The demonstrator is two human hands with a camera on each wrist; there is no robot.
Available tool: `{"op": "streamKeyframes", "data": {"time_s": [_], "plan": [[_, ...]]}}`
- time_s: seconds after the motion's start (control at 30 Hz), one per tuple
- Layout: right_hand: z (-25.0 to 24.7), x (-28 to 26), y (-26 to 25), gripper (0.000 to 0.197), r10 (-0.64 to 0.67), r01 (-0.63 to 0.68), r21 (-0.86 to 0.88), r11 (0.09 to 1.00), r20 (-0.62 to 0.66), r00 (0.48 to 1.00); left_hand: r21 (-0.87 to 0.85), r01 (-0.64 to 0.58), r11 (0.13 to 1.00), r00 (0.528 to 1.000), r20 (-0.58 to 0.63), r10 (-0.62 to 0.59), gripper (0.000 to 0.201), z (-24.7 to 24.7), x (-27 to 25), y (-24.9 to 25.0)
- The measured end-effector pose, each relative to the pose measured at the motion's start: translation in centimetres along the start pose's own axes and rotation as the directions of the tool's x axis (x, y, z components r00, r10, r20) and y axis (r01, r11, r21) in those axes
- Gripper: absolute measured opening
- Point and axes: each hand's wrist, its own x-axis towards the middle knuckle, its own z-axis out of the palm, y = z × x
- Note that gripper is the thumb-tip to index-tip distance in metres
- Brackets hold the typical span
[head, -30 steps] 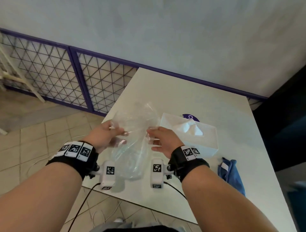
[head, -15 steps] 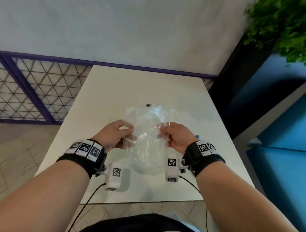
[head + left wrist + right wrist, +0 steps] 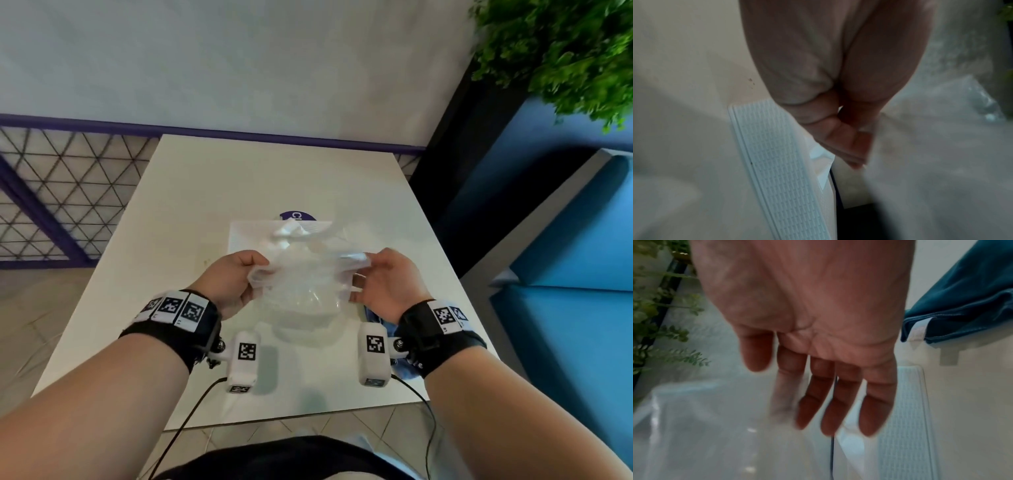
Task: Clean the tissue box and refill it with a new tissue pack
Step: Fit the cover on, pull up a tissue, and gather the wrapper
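Note:
A crumpled clear plastic wrapper [image 3: 305, 291] hangs in the air over the white table [image 3: 164, 274], stretched between both hands. My left hand [image 3: 260, 270] pinches its left edge with curled fingers [image 3: 851, 142]. My right hand [image 3: 368, 260] pinches the right edge between thumb and forefinger, and its other fingers [image 3: 875, 410] are held straight. Just behind the wrapper stands the white textured tissue box [image 3: 245, 234], with a tissue [image 3: 287, 228] poking out of its top. The same box shows in the wrist views [image 3: 781, 162] [image 3: 906, 418], beside the wrapper [image 3: 941, 146] [image 3: 705, 434].
A blue cloth [image 3: 375, 313] [image 3: 966, 305] lies on the table under my right wrist. A purple sticker [image 3: 296, 216] sits behind the box. A blue seat [image 3: 565, 308] and a green plant [image 3: 565, 44] are to the right, and a wire fence [image 3: 51, 188] is to the left.
My hands have moved apart and farther over the table, stretching the wrapper wider. The view has swung right, and the tissue box now shows behind the wrapper.

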Motion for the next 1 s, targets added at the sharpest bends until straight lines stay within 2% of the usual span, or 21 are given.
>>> {"op": "streamKeyframes", "data": {"time_s": [0.1, 0.13, 0.2, 0.23, 0.3, 0.33, 0.4, 0.47, 0.53, 0.63, 0.7, 0.8, 1.0], "plan": [[-0.2, 0.2, 0.0, 0.052, 0.043, -0.05, -0.074, 0.996, -0.087, 0.995, -0.01, -0.031, 0.999, 0.999, -0.03, 0.031, 0.055, 0.2, -0.2, 0.0], [-0.1, 0.2, 0.2, 0.045, 0.013, -0.027, -0.136, 0.99, -0.106, 0.994, -0.024, -0.041, 0.999, 0.998, -0.038, 0.04, 0.052, 0.4, -0.4, 0.1], [0.5, 0.3, 0.7, 0.012, -0.071, 0.045, -0.244, 0.969, -0.097, 0.993, -0.107, -0.05, 0.993, 0.997, -0.057, 0.044, 0.039, 0.7, -0.7, 0.4], [0.8, 0.3, 0.9, 0.008, -0.105, 0.078, -0.287, 0.955, -0.083, 0.991, -0.199, -0.038, 0.979, 0.998, -0.057, 0.027, 0.032, 0.5, -0.6, 0.5], [0.9, 0.6, 1.3, 0.023, -0.151, 0.108, -0.352, 0.93, -0.098, 0.984, -0.399, 0.045, 0.916, 0.999, 0.009, -0.045, 0.025, 0.2, -0.7, 0.8], [1.1, 0.7, 1.3, 0.027, -0.174, 0.118, -0.377, 0.919, -0.118, 0.978, -0.427, 0.108, 0.898, 0.994, 0.068, -0.087, 0.027, 0.1, -0.8, 0.9], [1.4, 0.8, 1.3, 0.031, -0.222, 0.144, -0.426, 0.893, -0.14, 0.965, -0.296, 0.168, 0.94, 0.982, 0.137, -0.132, 0.034, 0.2, -1.0, 1.1], [1.7, 0.9, 1.2, 0.034, -0.264, 0.169, -0.442, 0.881, -0.163, 0.951, -0.09, 0.094, 0.991, 0.988, 0.129, -0.082, 0.039, 0.7, -1.2, 1.1], [1.9, 1.0, 1.2, 0.035, -0.303, 0.211, -0.423, 0.881, -0.164, 0.939, 0.05, -0.011, 0.999, 0.996, 0.091, 0.006, 0.047, 0.9, -1.2, 0.6], [2.2, 0.8, 1.1, 0.022, -0.312, 0.2, -0.471, 0.859, -0.172, 0.934, 0.06, -0.096, 0.994, 0.995, 0.048, 0.093, 0.025, 1.0, -1.4, 0.4], [2.5, 0.7, 1.3, 0.018, -0.25, 0.16, -0.452, 0.878, -0.148, 0.957, 0.039, -0.11, 0.993, 0.994, 0.024, 0.109, 0.027, 1.1, -1.3, 0.3], [2.7, 0.7, 1.9, 0.039, -0.193, 0.119, -0.454, 0.883, -0.119, 0.974, 0.11, -0.121, 0.987, 0.992, 0.051, 0.116, 0.034, 1.1, -1.5, 0.0], [2.0, 1.0, 3.3, 0.055, -0.271, 0.196, -0.571, 0.798, -0.049, 0.961, 0.245, -0.22, 0.944, 0.974, 0.008, 0.225, 0.037, 1.3, -1.6, -0.1]]}}
